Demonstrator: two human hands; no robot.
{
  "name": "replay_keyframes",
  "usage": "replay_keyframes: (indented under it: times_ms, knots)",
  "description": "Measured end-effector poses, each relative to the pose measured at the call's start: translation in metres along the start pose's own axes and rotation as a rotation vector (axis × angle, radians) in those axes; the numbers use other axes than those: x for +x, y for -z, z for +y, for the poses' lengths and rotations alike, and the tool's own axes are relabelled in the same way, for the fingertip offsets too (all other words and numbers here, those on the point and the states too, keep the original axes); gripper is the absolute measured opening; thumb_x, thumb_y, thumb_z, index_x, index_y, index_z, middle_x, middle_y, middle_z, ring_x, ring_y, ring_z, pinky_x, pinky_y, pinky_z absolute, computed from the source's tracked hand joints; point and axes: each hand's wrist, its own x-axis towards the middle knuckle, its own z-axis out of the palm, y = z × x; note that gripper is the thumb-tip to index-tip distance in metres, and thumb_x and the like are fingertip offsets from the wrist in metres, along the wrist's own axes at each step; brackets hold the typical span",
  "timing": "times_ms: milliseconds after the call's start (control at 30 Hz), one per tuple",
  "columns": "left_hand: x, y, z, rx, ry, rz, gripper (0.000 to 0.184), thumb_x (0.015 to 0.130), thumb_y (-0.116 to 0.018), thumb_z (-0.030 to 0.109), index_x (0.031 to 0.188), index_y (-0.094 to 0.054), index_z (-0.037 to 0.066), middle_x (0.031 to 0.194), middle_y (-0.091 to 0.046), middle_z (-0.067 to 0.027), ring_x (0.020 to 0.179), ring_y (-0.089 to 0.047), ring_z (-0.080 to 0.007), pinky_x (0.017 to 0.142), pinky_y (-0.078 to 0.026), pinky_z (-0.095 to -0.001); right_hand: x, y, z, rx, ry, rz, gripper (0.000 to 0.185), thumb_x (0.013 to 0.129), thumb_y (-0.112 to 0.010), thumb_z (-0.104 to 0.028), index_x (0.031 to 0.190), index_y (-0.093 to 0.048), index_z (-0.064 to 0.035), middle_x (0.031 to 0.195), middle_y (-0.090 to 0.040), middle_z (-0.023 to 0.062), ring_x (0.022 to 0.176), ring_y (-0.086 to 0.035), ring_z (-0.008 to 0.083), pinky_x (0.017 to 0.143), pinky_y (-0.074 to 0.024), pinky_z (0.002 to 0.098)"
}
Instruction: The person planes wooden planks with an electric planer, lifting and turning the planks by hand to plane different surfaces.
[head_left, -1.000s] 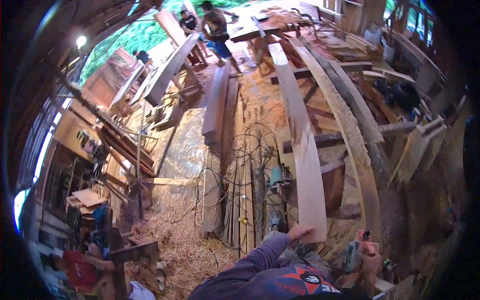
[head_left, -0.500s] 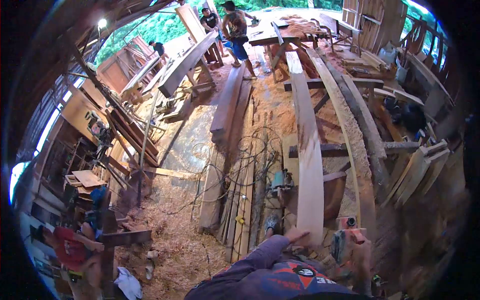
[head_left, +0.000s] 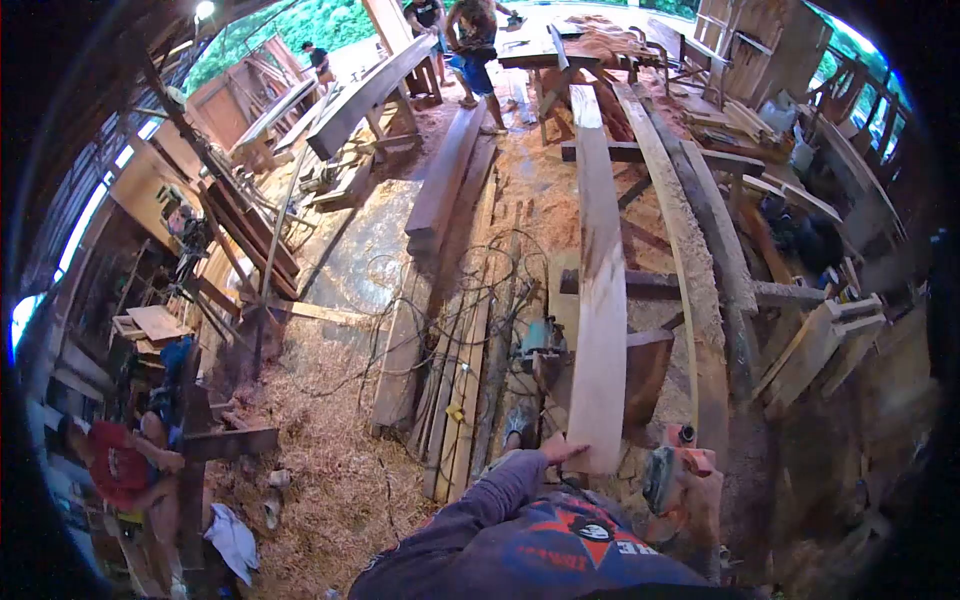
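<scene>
A long pale wooden plank (head_left: pixel 600 350) runs away from me across wooden supports. At its near end, my left hand (head_left: pixel 558 450) is closed on the left edge, with a finger lying over the top face. To the right of this end, my right hand (head_left: pixel 703 492) is wrapped around an orange-red and grey power tool that looks like an electric planer (head_left: pixel 668 470). The planer stands apart from the plank, and its underside is hidden. A second board (head_left: pixel 680 240), covered with shavings, lies right of the pale plank.
Another green power tool (head_left: pixel 543 337) sits left of the plank among tangled cables (head_left: pixel 470 300). Thick beams (head_left: pixel 440 210) lie on the shavings-covered floor (head_left: pixel 330 450). A person in a red shirt (head_left: pixel 112 465) is at lower left; several people are at the back.
My view has shifted, so the scene sits lower and further left. My left hand has moved from the plank's top to its left edge. The planer stays in my right hand.
</scene>
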Motion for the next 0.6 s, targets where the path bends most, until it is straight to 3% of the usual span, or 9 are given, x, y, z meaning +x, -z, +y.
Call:
replay_keyframes:
  times_ms: [100, 200, 233, 267, 300, 333, 400, 467, 600]
  knots:
    - [-0.027, 0.011, 0.046, -0.01, -0.052, -0.018, 0.05, 0.083, -0.074, 0.046, 0.112, -0.072, 0.005, 0.109, -0.072, -0.0143, 0.102, -0.068, -0.0255, 0.089, -0.053, -0.0369, -0.008, -0.008, -0.018, 0.038, 0.002, 0.048, 0.027, 0.077, -0.073, -0.015, 0.1, -0.07, -0.0028, 0.091, -0.07, 0.0018, 0.08, -0.063, 0.0112, 0.069, -0.0513, 0.028]
    - [0.003, 0.006, 0.011, 0.167, 0.043, 0.046, 0.069, 0.078, -0.078, 0.048, 0.12, -0.063, -0.004, 0.114, -0.07, -0.0198, 0.105, -0.067, -0.0289, 0.089, -0.053, -0.038, -0.005, 0.009, -0.016, -0.188, -0.086, 0.068, 0.029, 0.078, -0.078, -0.023, 0.101, -0.07, -0.007, 0.093, -0.071, 0.0025, 0.087, -0.064, 0.011, 0.074, -0.0516, 0.0287]
    - [0.015, 0.002, -0.006, 0.273, 0.136, 0.12, 0.079, 0.075, -0.079, 0.05, 0.124, -0.058, -0.008, 0.116, -0.068, -0.0218, 0.106, -0.067, -0.03, 0.09, -0.053, -0.0386, 0.001, 0.014, -0.007, -0.125, -0.034, 0.064, 0.029, 0.078, -0.074, -0.014, 0.104, -0.071, -0.0027, 0.098, -0.069, 0.0018, 0.091, -0.062, 0.0111, 0.078, -0.0507, 0.0278]
    - [0.025, 0.002, -0.019, 0.136, 0.142, 0.074, 0.084, 0.073, -0.081, 0.05, 0.125, -0.053, -0.01, 0.117, -0.067, -0.0227, 0.108, -0.066, -0.0311, 0.091, -0.052, -0.0393, 0.005, 0.018, 0.005, -0.066, 0.015, 0.066, 0.031, 0.077, -0.07, -0.005, 0.107, -0.072, 0.0016, 0.102, -0.068, 0.0012, 0.095, -0.061, 0.0113, 0.082, -0.0498, 0.0269]
    - [0.034, 0.0, -0.038, -0.008, 0.163, 0.037, 0.09, 0.07, -0.082, 0.049, 0.127, -0.049, -0.013, 0.118, -0.066, -0.0236, 0.11, -0.066, -0.0322, 0.092, -0.052, -0.04, 0.01, 0.024, 0.018, -0.041, 0.055, 0.061, 0.031, 0.077, -0.07, -0.006, 0.107, -0.071, 0.0012, 0.102, -0.068, 0.0008, 0.094, -0.061, 0.0114, 0.082, -0.0497, 0.0267]
    - [0.05, -0.002, -0.071, 0.254, 0.06, 0.092, 0.086, 0.07, -0.082, 0.044, 0.126, -0.048, -0.012, 0.117, -0.067, -0.0238, 0.109, -0.066, -0.0321, 0.093, -0.052, -0.0403, 0.016, 0.032, 0.024, -0.02, 0.111, 0.044, 0.031, 0.077, -0.07, -0.006, 0.108, -0.071, 0.0008, 0.101, -0.068, 0.0005, 0.094, -0.061, 0.0115, 0.082, -0.0496, 0.0266]
    - [0.05, -0.015, -0.073, 0.512, -0.069, 0.14, 0.082, 0.07, -0.082, 0.039, 0.125, -0.048, -0.011, 0.116, -0.067, -0.0239, 0.109, -0.065, -0.032, 0.093, -0.051, -0.0406, 0.023, 0.033, 0.008, -0.158, -0.019, 0.156, 0.031, 0.077, -0.071, -0.008, 0.107, -0.071, 0.0006, 0.101, -0.068, 0.0002, 0.094, -0.061, 0.0116, 0.082, -0.0494, 0.0264]
    - [0.003, -0.023, 0.005, 0.19, 0.057, 0.384, 0.064, 0.074, -0.076, 0.029, 0.12, -0.053, -0.009, 0.114, -0.067, -0.0261, 0.107, -0.065, -0.0357, 0.091, -0.051, -0.041, 0.044, 0.041, 0.002, -0.172, 0.033, 0.143, 0.033, 0.076, -0.071, -0.008, 0.108, -0.07, 0.0008, 0.101, -0.069, 0.0013, 0.093, -0.061, 0.0124, 0.083, -0.0497, 0.0272]
    - [-0.02, -0.013, 0.062, 0.127, -0.123, 0.207, 0.052, 0.078, -0.072, 0.022, 0.118, -0.057, -0.007, 0.113, -0.067, -0.026, 0.105, -0.065, -0.0379, 0.09, -0.051, -0.0418, 0.101, 0.048, -0.033, -0.186, 0.276, 0.169, 0.041, 0.074, -0.075, -0.014, 0.111, -0.068, 0.0012, 0.101, -0.07, 0.0079, 0.092, -0.064, 0.0181, 0.085, -0.0508, 0.0316]
